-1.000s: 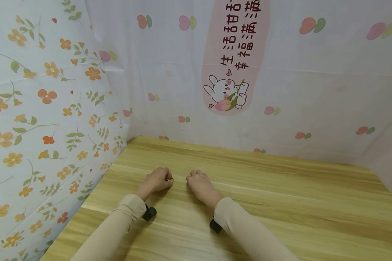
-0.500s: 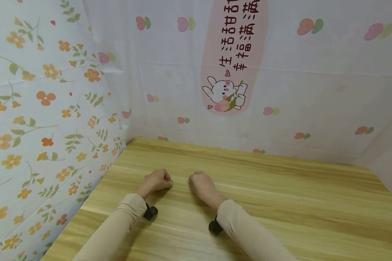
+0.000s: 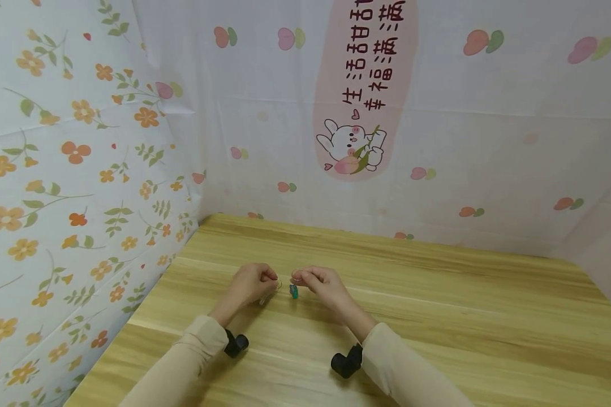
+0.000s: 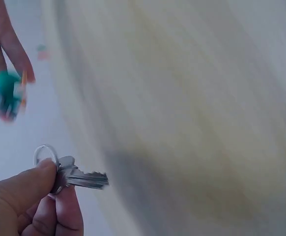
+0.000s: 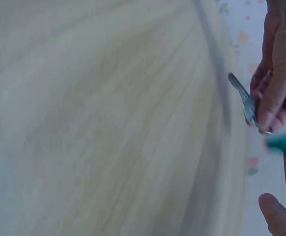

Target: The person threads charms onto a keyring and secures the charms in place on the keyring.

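Observation:
Several silver keys [image 4: 86, 179] on a metal ring [image 4: 45, 147] are pinched between the thumb and fingers of my left hand [image 3: 252, 282]. Over the table in the head view, a small teal-green charm [image 3: 293, 291] hangs at the fingertips of my right hand [image 3: 326, 285]. A thin loop shows above it, though its contact with the fingers is too small to make out well. The two hands face each other with a narrow gap between. In the right wrist view the charm [image 5: 283, 143] is blurred, close below the keys [image 5: 243, 96].
A wood-grain table [image 3: 438, 316] lies under both hands. Floral cloth [image 3: 81, 169] hangs at the left, and a printed cloth [image 3: 265, 124] with a rabbit stands behind the far edge. Black wrist cameras [image 3: 347, 363] sit under both cuffs.
Both hands were curled with their contents mostly hidden. The right hand has turned, bringing the teal charm into sight, and the left has shifted slightly right, showing its keys.

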Demonstrator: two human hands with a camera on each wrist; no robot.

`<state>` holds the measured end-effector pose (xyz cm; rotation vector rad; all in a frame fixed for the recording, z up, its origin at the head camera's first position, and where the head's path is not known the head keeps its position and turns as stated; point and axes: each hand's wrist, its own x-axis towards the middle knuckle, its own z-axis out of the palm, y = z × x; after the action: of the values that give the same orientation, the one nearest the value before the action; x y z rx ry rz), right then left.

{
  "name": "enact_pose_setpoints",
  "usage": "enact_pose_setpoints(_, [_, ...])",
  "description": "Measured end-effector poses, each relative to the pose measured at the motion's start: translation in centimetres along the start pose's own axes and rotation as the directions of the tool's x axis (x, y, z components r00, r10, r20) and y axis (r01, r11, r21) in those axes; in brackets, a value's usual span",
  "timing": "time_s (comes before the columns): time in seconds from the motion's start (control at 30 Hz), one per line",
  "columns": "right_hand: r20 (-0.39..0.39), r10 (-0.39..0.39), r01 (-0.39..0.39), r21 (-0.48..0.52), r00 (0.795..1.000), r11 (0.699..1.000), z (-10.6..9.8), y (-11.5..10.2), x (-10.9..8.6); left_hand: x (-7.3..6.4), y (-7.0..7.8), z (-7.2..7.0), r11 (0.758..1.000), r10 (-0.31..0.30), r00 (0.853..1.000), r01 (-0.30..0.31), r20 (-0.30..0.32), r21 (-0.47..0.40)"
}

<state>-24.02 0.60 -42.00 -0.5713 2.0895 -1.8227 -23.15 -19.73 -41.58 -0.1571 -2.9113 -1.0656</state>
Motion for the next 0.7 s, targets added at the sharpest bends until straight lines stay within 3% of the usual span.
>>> enact_pose_setpoints(0.13, [-0.03, 0.027, -0.022, 0.141, 0.999, 0.99, 0.0, -0.7, -1.2, -0.8, 2.2, -0.2, 0.999, 0.045, 0.999, -0.045, -0.03, -0.018])
enact_pose_setpoints(0.23, [-0.064, 0.013, -0.003, 0.152, 0.998, 0.988, -0.1, -1.2, -2.2, -1.4, 3.7, -0.5, 0.998, 0.054, 0.998, -0.055, -0.022, -0.037])
enact_pose_setpoints(0.4, [-0.132, -0.054, 0.058, 0.032, 0.99, 0.998, -0.6, -1.5, -4.1, -1.8, 5.4, -0.5, 0.988, 0.099, 0.994, -0.093, 0.038, -0.126])
enact_pose_setpoints(0.5, [-0.19, -0.091, 0.084, -0.042, 0.978, 0.996, -0.9, -1.5, -5.0, -2.2, 6.0, -0.2, 0.972, 0.102, 0.99, -0.078, 0.099, -0.223])
enact_pose_setpoints(0.7, [-0.206, -0.223, 0.17, -0.248, 0.953, 0.954, -1.4, -1.5, -6.1, -2.9, 7.0, 0.1, 0.934, 0.114, 0.972, -0.036, 0.203, -0.355])
